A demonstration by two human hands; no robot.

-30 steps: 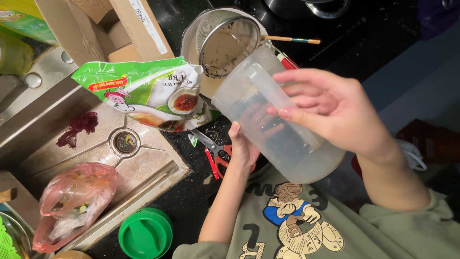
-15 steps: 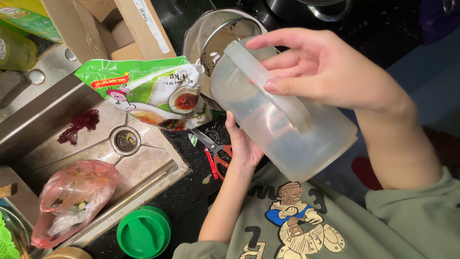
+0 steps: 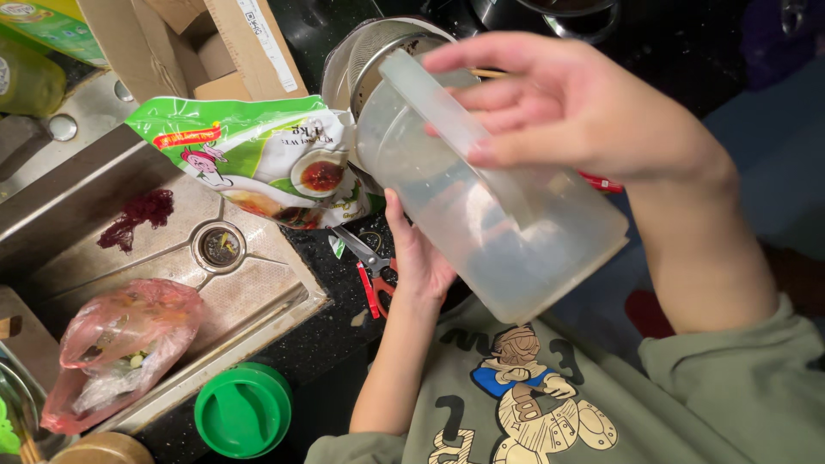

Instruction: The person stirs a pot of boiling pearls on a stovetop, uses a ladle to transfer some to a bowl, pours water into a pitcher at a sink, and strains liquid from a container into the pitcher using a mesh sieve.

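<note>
Clear jug [image 3: 481,206] tilted, long axis running from near right to far left, mouth aimed far left at strainer [image 3: 378,51]. Right hand [image 3: 576,107] curled around jug's handle, gripping. Left hand [image 3: 417,253] below jug, fingers loosely open; contact unclear. Green-and-white pouch [image 3: 258,159] with red label left of jug, over sink [image 3: 258,258]. Cardboard box [image 3: 206,43] far left. Green lid [image 3: 243,410] on worktop [image 3: 331,335], near left.

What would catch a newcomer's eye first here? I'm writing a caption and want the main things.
The clear plastic jug, tilted at centre in the right hand, with the left hand beneath it. Left of it, a green printed food bag hangs over the steel sink, where a pink plastic bag lies. A green lid sits on the dark counter below.
</note>
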